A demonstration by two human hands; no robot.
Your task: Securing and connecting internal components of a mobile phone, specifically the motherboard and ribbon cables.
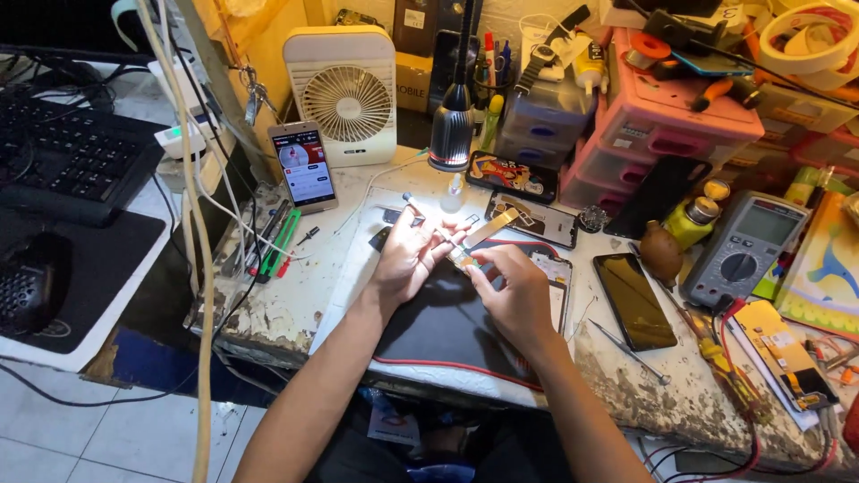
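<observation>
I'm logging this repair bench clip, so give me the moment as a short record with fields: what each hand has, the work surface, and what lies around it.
left hand: pinches one end of a small flat gold-coloured strip part
right hand: fingers grip the same part's lower end
surface: black mat with red edge on a worn white table
nearby right: dark phone lying flat, grey multimeter
nearby left: propped phone with lit screen, white desk fan

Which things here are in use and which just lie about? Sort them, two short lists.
In use: left hand and right hand, both pinching a small flat part with a gold ribbon strip; black work mat; lamp.

Lying about: fan, propped phone, multimeter, dark phone, keyboard.
</observation>
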